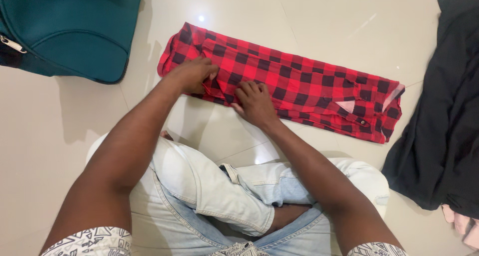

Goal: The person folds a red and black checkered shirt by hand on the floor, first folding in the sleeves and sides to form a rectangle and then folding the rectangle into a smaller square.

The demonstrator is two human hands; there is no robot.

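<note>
A red and black checked shirt (294, 81) lies folded into a long strip on the pale tiled floor, its collar end to the right. My left hand (192, 74) rests on the strip's left part, fingers curled on a fold of the cloth. My right hand (254, 101) presses on the shirt's near edge just right of it, fingers bent on the fabric. I sit cross-legged in light blue jeans (209, 186) right in front of the shirt.
A teal suitcase (70, 29) stands at the top left. A black garment (444, 111) lies spread along the right edge, with a bit of pink cloth (461, 223) under its lower corner. Pale floor tiles (45, 136) surround everything.
</note>
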